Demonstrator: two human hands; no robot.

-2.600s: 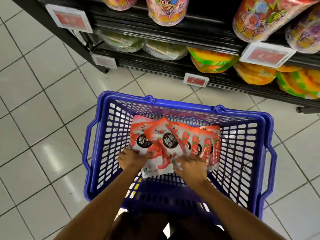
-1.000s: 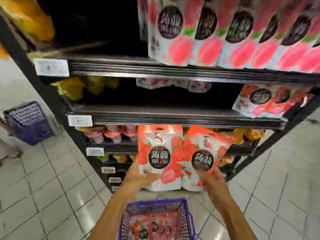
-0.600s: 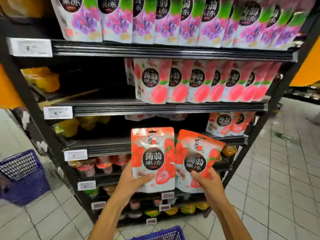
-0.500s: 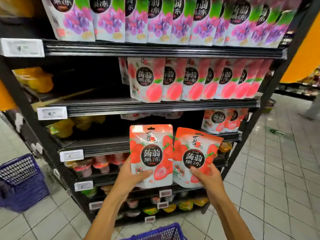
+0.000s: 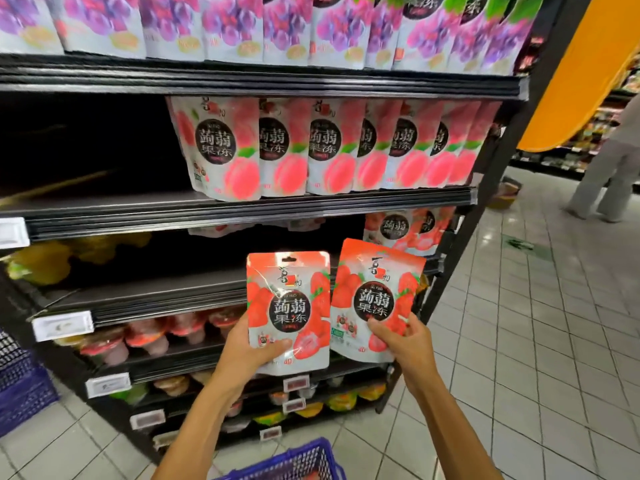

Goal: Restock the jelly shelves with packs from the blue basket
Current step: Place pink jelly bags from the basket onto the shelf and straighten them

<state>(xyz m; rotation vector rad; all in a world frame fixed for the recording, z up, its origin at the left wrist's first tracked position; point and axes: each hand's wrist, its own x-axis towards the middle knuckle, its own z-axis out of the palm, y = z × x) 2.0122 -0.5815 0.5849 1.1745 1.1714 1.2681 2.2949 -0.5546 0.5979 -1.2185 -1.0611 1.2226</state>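
Dark jelly shelves [image 5: 242,213] fill the upper left of the frame. At lower center your left hand [image 5: 249,351] grips one strawberry pack [image 5: 287,306]. Your right hand [image 5: 401,344] grips a second pack [image 5: 375,299] just beside it. Bottom center shows the blue basket [image 5: 294,462].

Two packs [image 5: 288,306] side by side before shelves [image 5: 242,209]; basket [image 5: 294,462] below.
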